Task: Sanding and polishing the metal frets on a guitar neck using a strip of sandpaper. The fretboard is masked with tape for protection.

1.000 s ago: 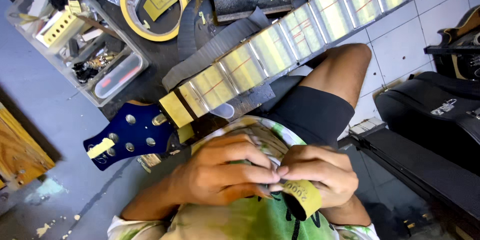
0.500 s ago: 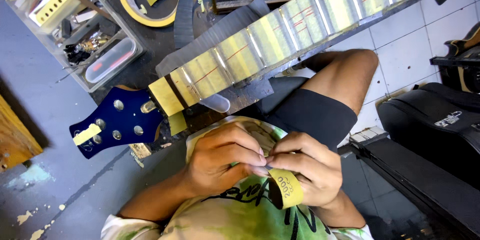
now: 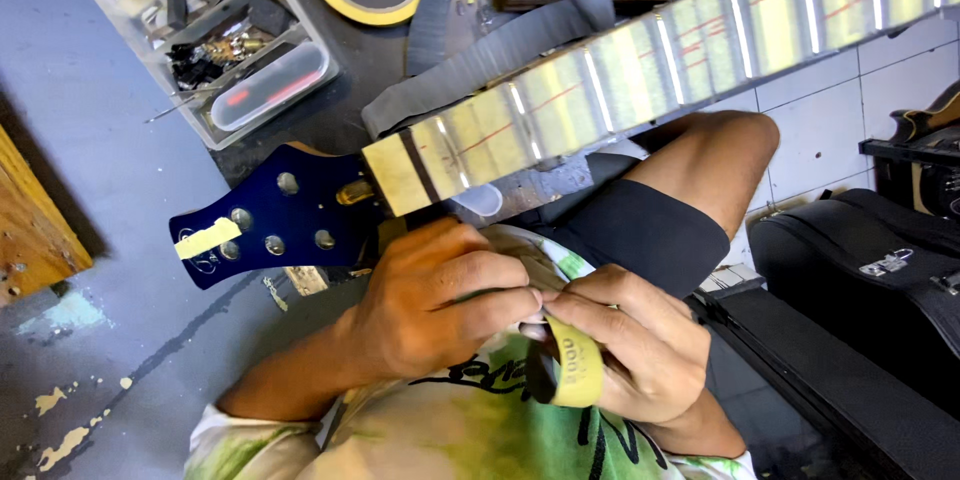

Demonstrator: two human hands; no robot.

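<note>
Close above both hands (image 3: 540,325) — taped guitar neck (image 3: 640,80), blue headstock (image 3: 275,225).

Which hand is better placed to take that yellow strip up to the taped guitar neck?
Probably the right hand: the yellow strip lies across its fingers, while the left hand only pinches its upper end.

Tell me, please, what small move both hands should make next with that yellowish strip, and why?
Probably fold the yellowish abrasive strip tighter: the left hand and right hand pinch it together at chest level, away from the taped guitar neck.
</note>
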